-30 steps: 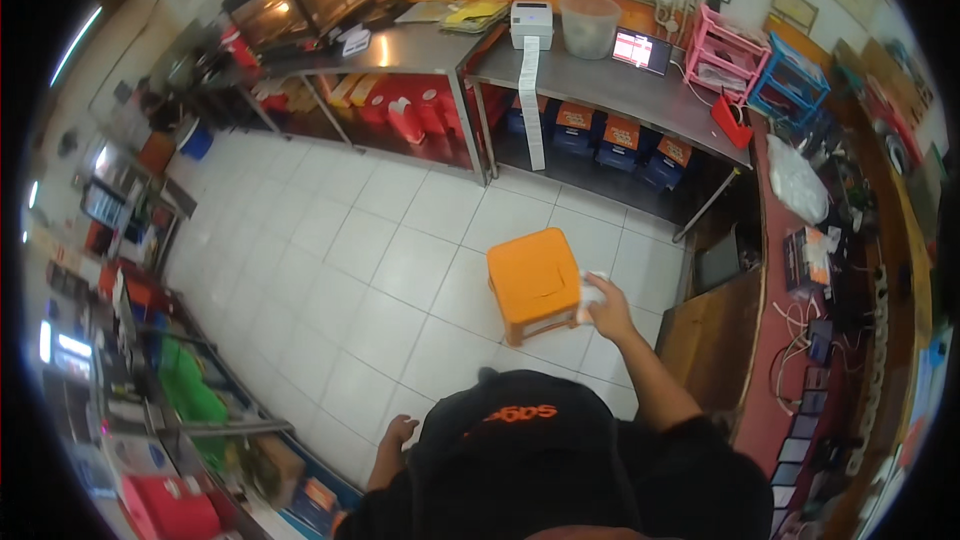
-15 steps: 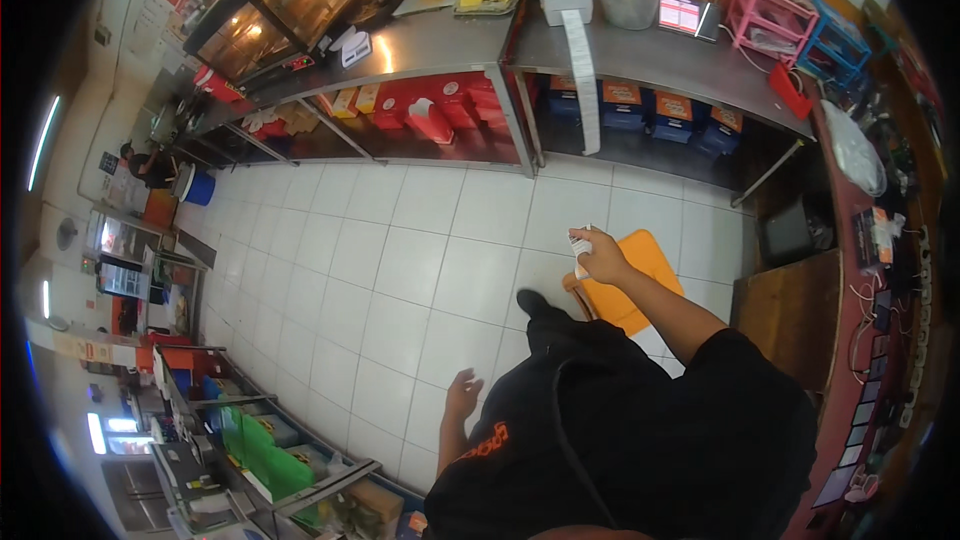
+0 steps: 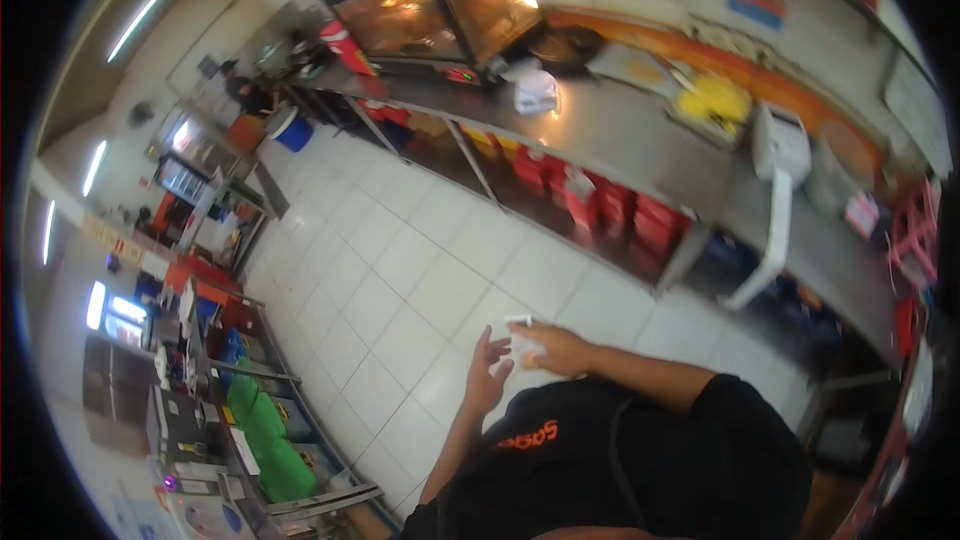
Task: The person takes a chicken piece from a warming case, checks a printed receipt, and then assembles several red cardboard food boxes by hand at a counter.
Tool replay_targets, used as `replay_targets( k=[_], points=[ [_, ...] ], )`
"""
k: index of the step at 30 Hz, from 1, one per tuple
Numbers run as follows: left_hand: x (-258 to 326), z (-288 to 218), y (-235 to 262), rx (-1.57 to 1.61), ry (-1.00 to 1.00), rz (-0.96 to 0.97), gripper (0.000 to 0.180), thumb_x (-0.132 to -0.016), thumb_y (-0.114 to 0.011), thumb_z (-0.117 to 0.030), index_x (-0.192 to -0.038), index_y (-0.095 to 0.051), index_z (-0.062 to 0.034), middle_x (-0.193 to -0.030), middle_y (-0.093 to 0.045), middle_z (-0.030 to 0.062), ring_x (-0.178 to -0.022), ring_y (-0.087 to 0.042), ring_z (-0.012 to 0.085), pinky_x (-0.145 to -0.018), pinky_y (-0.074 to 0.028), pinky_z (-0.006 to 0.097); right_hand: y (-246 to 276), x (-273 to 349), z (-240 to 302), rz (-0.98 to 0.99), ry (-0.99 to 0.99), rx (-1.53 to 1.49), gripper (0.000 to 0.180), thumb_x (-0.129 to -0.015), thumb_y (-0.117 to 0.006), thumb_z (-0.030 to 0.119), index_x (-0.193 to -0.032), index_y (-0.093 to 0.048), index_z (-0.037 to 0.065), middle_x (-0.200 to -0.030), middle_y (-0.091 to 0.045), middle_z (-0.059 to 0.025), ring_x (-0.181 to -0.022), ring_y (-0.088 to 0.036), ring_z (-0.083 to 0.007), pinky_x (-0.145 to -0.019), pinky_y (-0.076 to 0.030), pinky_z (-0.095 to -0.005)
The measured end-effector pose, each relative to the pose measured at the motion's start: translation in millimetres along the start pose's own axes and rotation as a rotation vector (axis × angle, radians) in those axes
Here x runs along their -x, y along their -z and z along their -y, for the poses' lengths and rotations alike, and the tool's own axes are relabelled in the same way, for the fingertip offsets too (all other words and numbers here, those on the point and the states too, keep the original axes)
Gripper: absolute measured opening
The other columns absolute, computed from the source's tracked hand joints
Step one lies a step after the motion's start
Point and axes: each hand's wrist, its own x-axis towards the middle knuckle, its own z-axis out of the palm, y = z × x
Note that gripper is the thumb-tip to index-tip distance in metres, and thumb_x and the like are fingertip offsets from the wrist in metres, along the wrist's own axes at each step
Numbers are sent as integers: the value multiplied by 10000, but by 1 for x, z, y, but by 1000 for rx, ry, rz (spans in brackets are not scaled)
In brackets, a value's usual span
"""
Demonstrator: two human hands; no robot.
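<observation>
My right hand (image 3: 562,349) is closed around a crumpled piece of white paper (image 3: 523,346), which looks like a printed slip; blur hides its details. Just to the left, my left hand (image 3: 487,374) is raised with its fingers apart, close to the paper. Whether its fingertips touch the paper I cannot tell. Both hands are in front of my body, over the tiled floor (image 3: 400,260).
A steel counter (image 3: 620,155) bears a lit display warmer (image 3: 400,20), a white scale (image 3: 537,92) and a white label printer (image 3: 781,145) with a long hanging strip. Red boxes (image 3: 600,202) fill its shelf. Green bins (image 3: 285,465) stand left. A person (image 3: 250,98) works far off.
My view has swung to the left. My right hand has come inward with the paper, and my left hand has risen beside it. The orange-yellow stool has left the view.
</observation>
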Motion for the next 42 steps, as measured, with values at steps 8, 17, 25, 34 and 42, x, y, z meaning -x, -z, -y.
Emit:
replay_targets(
  k=[8, 17, 25, 34, 42],
  points=[
    [-267, 41, 177, 285, -115, -53, 722, -834, -522, 89, -1431, -134, -32, -1158, -555, 191, -1093, -546, 229, -900, -454, 338, 39, -326, -56, 40, 246, 21, 747, -815, -569, 39, -1458, -192, 82, -1283, -485, -209, -1077, -560, -285, -906, -441, -331],
    [-589, 25, 370, 301, -219, -146, 507, -784, -540, 119, -1242, -359, -4, -1101, -522, 153, -992, -572, 205, -834, -503, 315, 176, -527, -164, -498, -141, -304, 792, -759, -562, -89, -1441, -186, 57, -1401, -336, -149, -837, -616, -152, -734, -517, -273],
    [-928, -83, 460, 275, -770, -113, 460, -804, -539, 114, -1252, -466, 42, -1202, -482, 113, -1119, -504, 187, -957, -396, 296, 337, -633, -299, -1125, -223, -397, 733, -752, -518, -114, -1414, -243, 40, -1307, -401, -145, -835, -577, -135, -727, -484, -236],
    [-1248, -202, 509, 470, -864, 136, 573, -797, -577, 73, -1334, -380, 45, -1226, -515, 114, -1095, -527, 154, -937, -410, 269, 472, -819, -374, -1250, -227, -338, 688, -742, -518, -118, -1376, -293, 27, -1230, -435, -133, -832, -559, -128, -724, -476, -226],
    [-1407, -209, 532, -446, -1114, -332, 415, -660, -577, -115, -1054, -613, 11, -955, -534, 109, -963, -526, 270, -865, -381, 394, 490, -901, -422, -1546, -306, -271, 670, -747, -519, -77, -1369, -310, 61, -1199, -457, -96, -825, -563, -109, -708, -467, -217]
  ],
)
